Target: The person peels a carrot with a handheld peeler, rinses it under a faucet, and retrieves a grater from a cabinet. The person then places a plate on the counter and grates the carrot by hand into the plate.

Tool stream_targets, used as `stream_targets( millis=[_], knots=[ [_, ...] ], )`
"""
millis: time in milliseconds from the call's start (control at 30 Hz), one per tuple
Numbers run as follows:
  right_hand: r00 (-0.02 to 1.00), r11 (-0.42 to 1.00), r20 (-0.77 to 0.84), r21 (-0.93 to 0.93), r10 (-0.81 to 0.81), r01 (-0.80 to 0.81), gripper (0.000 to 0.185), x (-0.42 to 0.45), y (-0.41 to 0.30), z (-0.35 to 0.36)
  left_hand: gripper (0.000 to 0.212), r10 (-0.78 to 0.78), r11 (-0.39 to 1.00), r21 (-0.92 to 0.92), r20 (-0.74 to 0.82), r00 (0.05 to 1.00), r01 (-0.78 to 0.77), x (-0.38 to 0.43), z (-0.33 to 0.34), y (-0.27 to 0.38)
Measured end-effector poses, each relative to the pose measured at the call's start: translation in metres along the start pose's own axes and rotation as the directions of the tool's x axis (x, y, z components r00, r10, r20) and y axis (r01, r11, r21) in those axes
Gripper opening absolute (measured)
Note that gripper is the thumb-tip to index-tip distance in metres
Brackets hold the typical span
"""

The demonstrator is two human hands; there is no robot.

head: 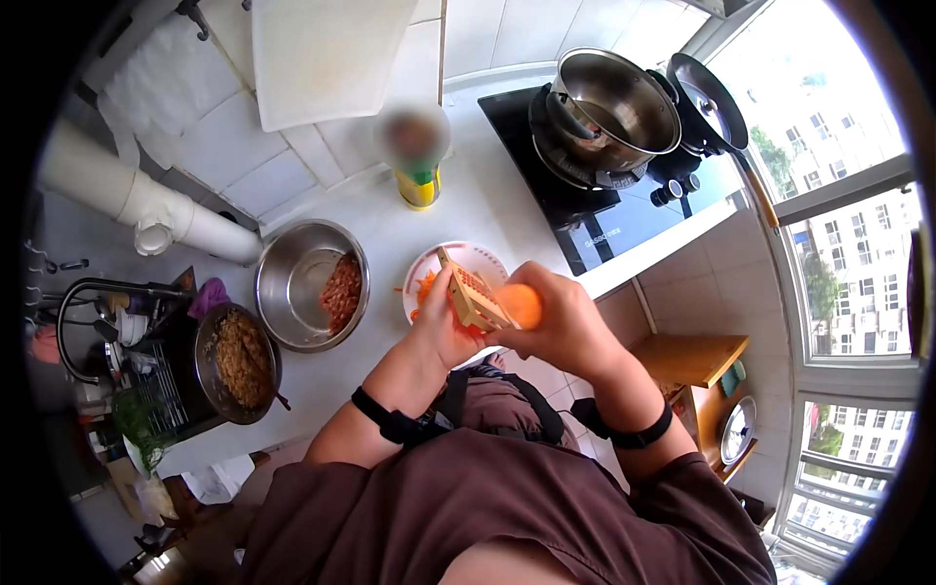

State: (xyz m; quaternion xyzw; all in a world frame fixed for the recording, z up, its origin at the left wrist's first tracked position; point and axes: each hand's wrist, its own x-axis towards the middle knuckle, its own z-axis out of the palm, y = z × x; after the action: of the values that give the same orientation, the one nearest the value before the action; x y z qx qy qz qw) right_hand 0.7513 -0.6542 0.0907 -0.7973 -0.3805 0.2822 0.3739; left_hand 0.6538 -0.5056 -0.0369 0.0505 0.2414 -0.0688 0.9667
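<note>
My left hand (441, 322) grips a wooden-framed grater (472, 292), tilted above a white plate (479, 254) with a patterned rim. In my right hand (563, 322) is an orange carrot (521, 306), its end against or very close to the grater's face. Orange shreds (425, 285) lie on the plate, partly hidden behind the grater and my left hand. To the left stands a steel bowl (292, 270) with minced meat (342, 294) along its right side.
Beyond the bowl, a pan (272, 351) of brown food sits by the sink. A yellow-and-green container (419, 186) stands near the wall. At right, a steel pot (621, 110) rests on the black gas hob (541, 168). A frying pan (706, 102) stands behind it.
</note>
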Motion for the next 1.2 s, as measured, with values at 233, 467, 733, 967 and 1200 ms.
stream_targets(
  millis=[233,467,733,967,1200],
  knots=[
    [0.973,0.965,-0.094,-0.176,-0.213,0.194,0.038,0.012,-0.006,0.013,0.069,-0.004,0.980,0.197,-0.093,0.996,0.023,-0.011,-0.001,0.019],
    [0.952,0.963,-0.183,-0.162,-0.244,0.216,0.034,0.021,-0.004,-0.009,0.042,0.357,0.702,0.713,-0.361,0.862,0.007,-0.026,-0.042,0.024],
    [0.902,0.953,-0.323,-0.197,-0.286,0.231,0.031,0.002,-0.015,-0.024,0.059,0.595,-0.419,0.903,0.193,0.780,0.096,0.016,-0.104,-0.002],
    [0.898,0.959,-0.351,-0.200,-0.264,0.203,0.031,-0.011,-0.023,-0.029,0.051,0.684,-0.234,0.970,0.212,0.698,-0.066,0.064,-0.109,-0.001],
    [0.899,0.961,-0.353,-0.184,-0.259,0.205,0.031,-0.015,-0.019,-0.027,0.027,0.741,-0.227,0.969,0.234,0.630,-0.094,0.054,-0.105,0.015]
  ],
)
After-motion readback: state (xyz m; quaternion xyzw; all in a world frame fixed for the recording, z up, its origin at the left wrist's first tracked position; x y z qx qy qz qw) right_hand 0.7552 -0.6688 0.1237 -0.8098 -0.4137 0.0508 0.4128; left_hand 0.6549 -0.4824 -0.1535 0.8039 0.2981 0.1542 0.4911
